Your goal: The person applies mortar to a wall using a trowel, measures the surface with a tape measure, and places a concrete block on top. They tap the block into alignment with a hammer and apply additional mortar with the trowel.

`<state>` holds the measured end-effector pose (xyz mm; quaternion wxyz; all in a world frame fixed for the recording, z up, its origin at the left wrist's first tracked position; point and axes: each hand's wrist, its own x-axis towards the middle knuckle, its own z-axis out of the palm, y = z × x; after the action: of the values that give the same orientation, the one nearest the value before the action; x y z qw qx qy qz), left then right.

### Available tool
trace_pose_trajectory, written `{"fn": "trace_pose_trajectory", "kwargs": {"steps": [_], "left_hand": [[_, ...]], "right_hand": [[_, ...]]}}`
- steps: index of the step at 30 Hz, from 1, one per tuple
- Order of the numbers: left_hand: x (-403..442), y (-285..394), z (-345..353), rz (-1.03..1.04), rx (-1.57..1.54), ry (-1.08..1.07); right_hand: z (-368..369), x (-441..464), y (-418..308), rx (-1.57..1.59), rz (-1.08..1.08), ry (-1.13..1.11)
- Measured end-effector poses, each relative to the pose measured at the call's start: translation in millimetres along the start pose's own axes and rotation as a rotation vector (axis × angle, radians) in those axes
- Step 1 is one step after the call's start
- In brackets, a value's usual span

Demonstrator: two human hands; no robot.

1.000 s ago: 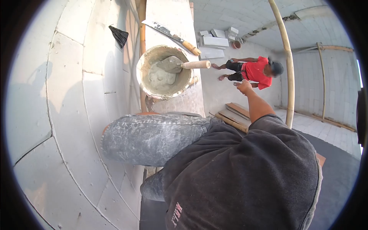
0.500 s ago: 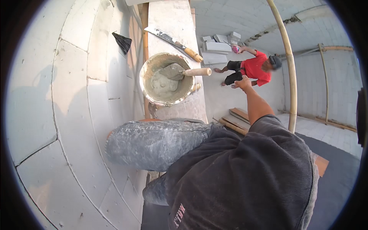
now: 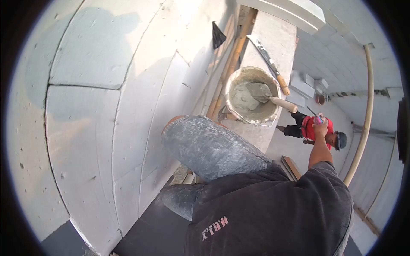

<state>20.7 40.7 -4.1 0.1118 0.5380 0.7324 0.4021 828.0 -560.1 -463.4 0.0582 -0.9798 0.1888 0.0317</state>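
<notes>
My right hand [image 3: 320, 127] reaches out past the plank, its fingers curled around a small pink-and-blue object [image 3: 319, 120]. What kind of object it is I cannot make out. Behind my hand stands a co-worker in a red shirt [image 3: 328, 127]; whether their hand also touches the object is hidden. My left hand is out of view. Nearer my knee sits a bucket of grey mortar [image 3: 232, 102], with a trowel [image 3: 283, 103] resting in it, handle over the rim. Beside the bucket a long-bladed knife with a wooden handle [image 3: 269, 59] lies on the plank [image 3: 273, 27].
A pale block wall [image 3: 85, 128] rises close on the left. One bamboo pole [image 3: 366, 119] stands at the right, and another [image 3: 232, 59] runs along the plank. A white block [image 3: 294, 10] overhangs the top. Several pale blocks [image 3: 304, 87] lie on the floor below.
The camera view has swung, shifting the bucket rightward. My right hand, formerly apart from the pink-and-blue object in the co-worker's hand, is now at it. The co-worker's arm has changed position.
</notes>
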Motion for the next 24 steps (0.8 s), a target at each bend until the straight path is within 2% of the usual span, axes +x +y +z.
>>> {"fn": "trace_pose_trajectory", "kwargs": {"steps": [2,3,5,8,11,17,24], "left_hand": [[-10,-5,5,0.028,-0.21,0.101],[-11,-1,0,0.067,-0.172,0.018],[-5,0,9,0.018,-0.157,0.094],[-4,5,7,-0.019,-0.143,0.125],[-6,8,0,-0.056,-0.155,0.128],[-3,2,-14,-0.027,-0.215,-0.005],[-5,10,-33,-0.061,-0.192,-0.179]], "right_hand": [[19,8,-24,0.051,-0.144,0.063],[25,9,-48,0.099,-0.213,0.093],[21,-2,-120,0.228,-0.352,0.11],[20,-38,-216,0.428,-0.586,-0.022],[-6,-101,-289,0.581,-0.795,-0.256],[-113,-258,-396,0.784,-1.175,-0.799],[-275,-484,-442,0.804,-1.607,-1.538]]}}
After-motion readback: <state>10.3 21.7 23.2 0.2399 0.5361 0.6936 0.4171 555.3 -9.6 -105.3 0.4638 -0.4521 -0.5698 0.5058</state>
